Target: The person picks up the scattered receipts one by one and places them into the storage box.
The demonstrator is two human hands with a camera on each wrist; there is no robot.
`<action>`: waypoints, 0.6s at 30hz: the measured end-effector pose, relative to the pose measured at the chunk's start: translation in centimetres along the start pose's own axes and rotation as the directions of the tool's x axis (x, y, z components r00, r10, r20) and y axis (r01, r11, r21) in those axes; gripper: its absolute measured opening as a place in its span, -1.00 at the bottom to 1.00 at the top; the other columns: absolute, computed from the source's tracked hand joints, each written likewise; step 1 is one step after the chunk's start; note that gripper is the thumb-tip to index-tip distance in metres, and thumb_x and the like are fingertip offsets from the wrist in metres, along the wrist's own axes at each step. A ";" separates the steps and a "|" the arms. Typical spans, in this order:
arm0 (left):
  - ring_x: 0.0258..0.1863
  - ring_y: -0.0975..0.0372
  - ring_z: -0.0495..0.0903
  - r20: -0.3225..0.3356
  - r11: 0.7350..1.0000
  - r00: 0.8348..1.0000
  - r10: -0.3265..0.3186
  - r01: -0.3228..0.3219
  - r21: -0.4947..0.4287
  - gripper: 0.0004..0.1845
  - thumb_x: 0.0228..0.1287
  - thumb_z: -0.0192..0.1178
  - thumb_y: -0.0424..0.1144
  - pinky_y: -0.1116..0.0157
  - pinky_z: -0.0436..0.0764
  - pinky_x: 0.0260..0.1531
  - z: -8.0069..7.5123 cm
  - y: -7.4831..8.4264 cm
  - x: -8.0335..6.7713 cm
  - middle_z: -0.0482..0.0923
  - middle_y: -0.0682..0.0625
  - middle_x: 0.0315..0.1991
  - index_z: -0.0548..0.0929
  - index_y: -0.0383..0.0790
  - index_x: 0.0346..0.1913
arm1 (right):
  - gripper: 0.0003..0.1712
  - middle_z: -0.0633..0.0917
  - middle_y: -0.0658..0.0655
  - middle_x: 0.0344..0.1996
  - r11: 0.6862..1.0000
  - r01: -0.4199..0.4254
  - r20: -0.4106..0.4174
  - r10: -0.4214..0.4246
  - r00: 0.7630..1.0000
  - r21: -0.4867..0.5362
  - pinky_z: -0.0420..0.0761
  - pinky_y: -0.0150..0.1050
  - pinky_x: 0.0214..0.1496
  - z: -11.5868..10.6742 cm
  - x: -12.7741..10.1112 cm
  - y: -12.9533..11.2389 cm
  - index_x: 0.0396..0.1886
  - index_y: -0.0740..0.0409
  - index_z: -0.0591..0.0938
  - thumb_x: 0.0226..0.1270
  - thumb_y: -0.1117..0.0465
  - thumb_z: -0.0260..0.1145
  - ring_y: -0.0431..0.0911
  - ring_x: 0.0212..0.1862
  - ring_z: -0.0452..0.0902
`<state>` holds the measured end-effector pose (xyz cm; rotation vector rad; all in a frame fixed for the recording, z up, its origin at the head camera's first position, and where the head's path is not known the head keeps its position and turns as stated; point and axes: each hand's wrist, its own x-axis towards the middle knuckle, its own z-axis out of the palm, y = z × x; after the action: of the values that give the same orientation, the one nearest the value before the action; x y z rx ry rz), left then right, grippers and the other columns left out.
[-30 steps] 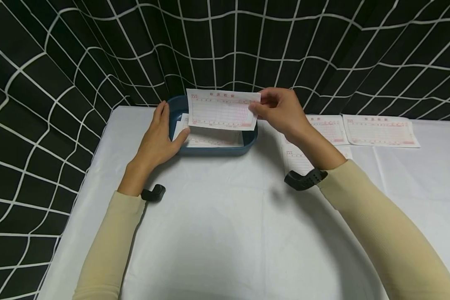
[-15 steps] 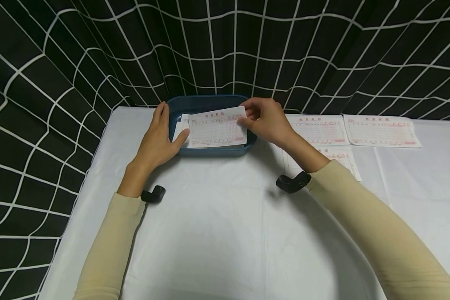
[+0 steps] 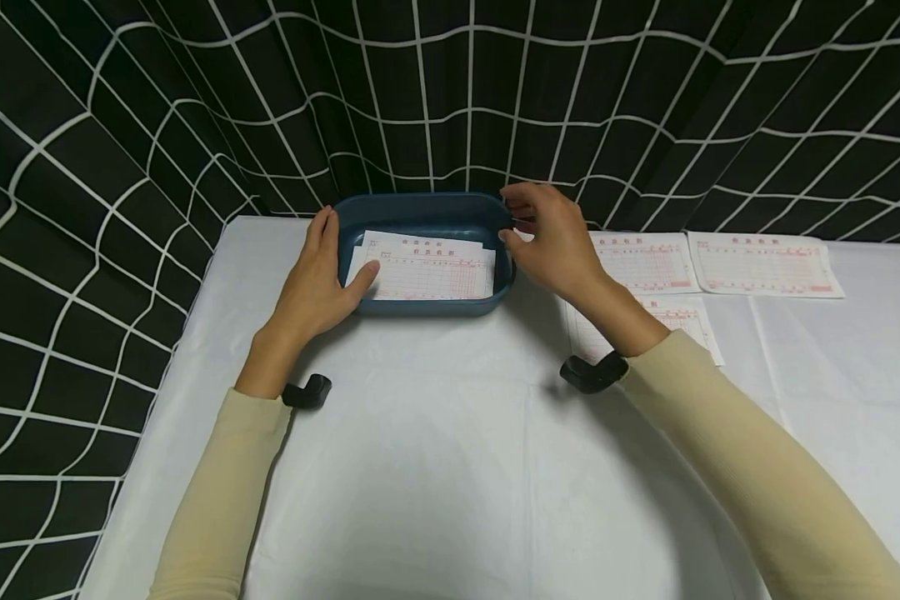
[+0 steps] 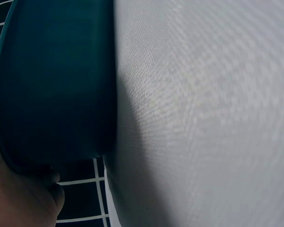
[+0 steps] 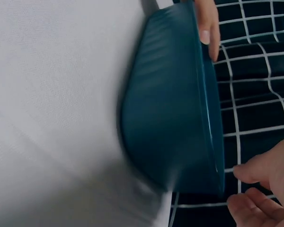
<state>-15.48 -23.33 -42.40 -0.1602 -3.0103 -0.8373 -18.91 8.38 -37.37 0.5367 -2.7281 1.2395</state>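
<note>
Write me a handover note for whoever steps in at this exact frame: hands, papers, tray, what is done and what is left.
Left hand: steadies the left end of the blue tray, thumb over the rim onto the slips in the tray.
Right hand: at the tray's right end, holding nothing, fingers loosely curled; whether it touches the rim cannot be told.
Done: several slips lie stacked in the tray.
Left: three slips on the white table to the right: one by the right wrist, one farther right, one nearer and partly under the forearm.
</note>
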 end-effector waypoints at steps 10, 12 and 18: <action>0.75 -0.07 -0.01 0.000 1.000 1.000 0.001 -0.001 -0.007 0.07 0.48 0.15 0.22 -0.10 0.17 0.67 0.0 0.0 -0.1 -0.21 -0.18 0.77 -0.11 -0.36 0.71 | -0.52 0.64 0.36 0.22 0.999 -0.007 -0.019 0.007 1.000 -0.041 0.63 0.15 0.39 -2.1 -2.8 2.1 0.31 0.32 0.62 0.45 0.27 0.35 0.23 0.28 0.61; 0.75 -0.07 -0.02 0.000 1.000 1.000 0.001 -0.001 -0.008 0.07 0.49 0.15 0.22 -0.10 0.17 0.67 0.0 0.0 -0.1 -0.21 -0.18 0.77 -0.11 -0.36 0.71 | -0.51 0.64 0.34 0.24 0.998 -0.012 -0.018 0.011 1.000 -0.061 0.61 0.17 0.39 -2.7 -3.4 2.5 0.32 0.30 0.62 0.45 0.25 0.36 0.22 0.29 0.60; 0.75 -0.08 -0.01 -0.002 1.000 1.000 0.002 -0.002 0.000 0.07 0.48 0.15 0.21 -0.10 0.19 0.66 0.1 0.1 -0.1 -0.20 -0.19 0.77 -0.10 -0.37 0.71 | -0.51 0.65 0.31 0.26 0.993 0.016 -0.023 -0.018 1.000 -0.114 0.55 0.17 0.28 -4.2 -5.3 3.5 0.32 0.26 0.63 0.45 0.23 0.39 0.21 0.26 0.56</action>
<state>-15.38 -23.25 -42.43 -0.1630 -3.0081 -0.8364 -15.40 15.09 -38.28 0.5278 -2.7473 1.0719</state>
